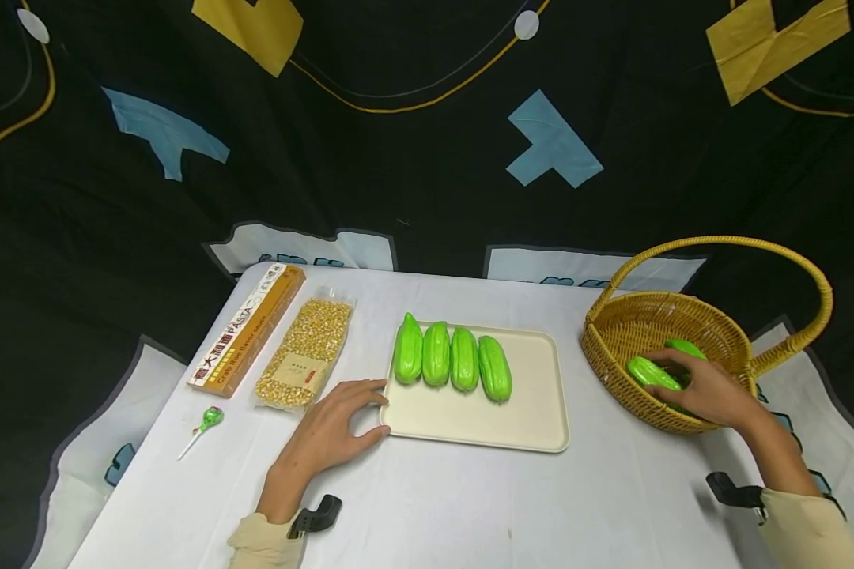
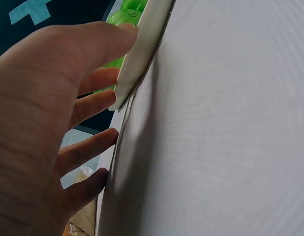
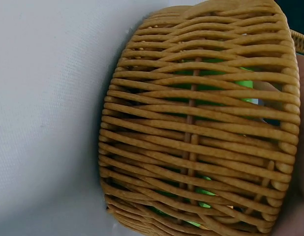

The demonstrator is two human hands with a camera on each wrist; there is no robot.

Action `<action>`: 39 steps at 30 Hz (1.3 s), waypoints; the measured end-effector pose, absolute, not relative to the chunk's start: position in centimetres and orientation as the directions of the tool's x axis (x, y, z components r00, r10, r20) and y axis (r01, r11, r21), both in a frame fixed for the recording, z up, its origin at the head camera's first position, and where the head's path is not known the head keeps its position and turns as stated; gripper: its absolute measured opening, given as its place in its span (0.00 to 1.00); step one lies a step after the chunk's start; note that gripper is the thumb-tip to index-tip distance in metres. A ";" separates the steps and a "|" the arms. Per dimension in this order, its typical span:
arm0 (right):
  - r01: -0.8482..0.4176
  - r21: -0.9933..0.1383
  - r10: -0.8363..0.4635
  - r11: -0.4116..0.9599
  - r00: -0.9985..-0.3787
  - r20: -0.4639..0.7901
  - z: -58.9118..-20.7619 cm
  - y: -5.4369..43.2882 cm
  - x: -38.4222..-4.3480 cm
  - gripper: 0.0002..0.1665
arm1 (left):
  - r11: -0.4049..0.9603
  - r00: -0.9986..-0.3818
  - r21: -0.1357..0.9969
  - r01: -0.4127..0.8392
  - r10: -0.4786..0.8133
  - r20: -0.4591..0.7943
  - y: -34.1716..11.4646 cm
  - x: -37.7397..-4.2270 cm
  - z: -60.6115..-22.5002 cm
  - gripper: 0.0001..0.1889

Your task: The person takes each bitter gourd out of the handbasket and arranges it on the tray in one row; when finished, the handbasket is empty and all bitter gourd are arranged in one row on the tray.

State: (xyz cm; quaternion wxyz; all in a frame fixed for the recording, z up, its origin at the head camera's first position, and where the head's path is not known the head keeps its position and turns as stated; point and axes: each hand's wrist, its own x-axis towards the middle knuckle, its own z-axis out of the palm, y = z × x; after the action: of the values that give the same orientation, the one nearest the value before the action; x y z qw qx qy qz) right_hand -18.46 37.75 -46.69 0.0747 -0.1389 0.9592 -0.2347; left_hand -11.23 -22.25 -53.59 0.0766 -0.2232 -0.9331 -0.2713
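Four glossy green ridged vegetables (image 1: 437,354) lie side by side on the left half of a cream rectangular tray (image 1: 534,395). My left hand (image 1: 338,423) rests at the tray's left edge, fingers spread. In the left wrist view its thumb and nearest fingertips meet the rim. Inside a wicker basket (image 1: 612,371) on the right, my right hand (image 1: 708,387) grips a green ridged vegetable (image 1: 651,373) between thumb and fingers. Another green vegetable (image 1: 685,347) shows just behind it. From the right wrist view, the basket's woven side (image 3: 196,123) hides most of the hand, with green showing through the gaps.
Left of the tray lie a bag of corn kernels (image 1: 316,332), a long pasta box (image 1: 249,328) and a green-wrapped lollipop (image 1: 202,427). The basket's tall arched handle (image 1: 726,241) rises over its opening. A dark cloth (image 1: 413,182) hangs behind the white table (image 1: 470,506).
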 end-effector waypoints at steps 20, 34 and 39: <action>-0.147 -0.508 -0.143 0.849 -0.989 0.048 -45.7 36.5 -17.4 0.40 | 0.759 -0.888 0.462 0.459 0.373 0.269 -22.1 -11.1 -53.6 0.20; -0.145 -0.493 -0.092 0.858 -0.987 0.131 -43.7 35.2 -16.5 0.40 | 0.743 -0.865 0.447 0.499 0.394 0.310 -22.2 -11.4 -53.8 0.20; -0.148 -0.481 -0.080 0.864 -0.984 0.160 -43.0 34.6 -16.2 0.39 | 0.741 -0.864 0.447 0.500 0.394 0.314 -22.2 -11.4 -53.8 0.20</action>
State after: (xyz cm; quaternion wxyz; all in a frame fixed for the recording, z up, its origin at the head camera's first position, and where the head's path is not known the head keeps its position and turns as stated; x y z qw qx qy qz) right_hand -16.15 34.58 -43.02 -0.0677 -0.0591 0.9630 -0.2539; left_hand -11.43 -22.21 -53.83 0.0997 -0.2410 -0.9278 -0.2668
